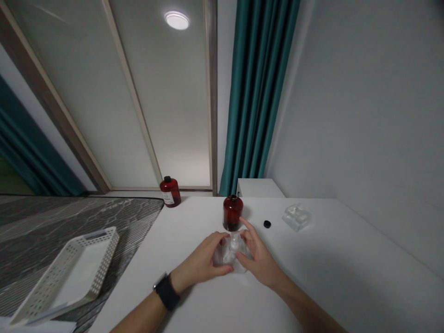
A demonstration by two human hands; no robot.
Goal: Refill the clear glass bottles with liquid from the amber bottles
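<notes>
Both hands are at a clear, soft-looking plastic pouch [229, 249] with a narrow spout-like neck on its far side. My left hand [208, 256] curves around the left side of it, thumb at the near edge. From the right, the fingers and thumb of my right hand [258, 256] grip it, with the index finger stretched forward beside a dark red bottle [232, 213]. That bottle stands upright and uncapped just beyond the pouch. A small black cap [267, 224] lies on the table to the right of the bottle.
Another clear, crumpled-looking item [296, 216] lies farther right on the white table [208, 300]. At the far left corner stands a second red bottle [170, 192] with a black cap and white label. A white perforated basket [100, 273] sits left of the table.
</notes>
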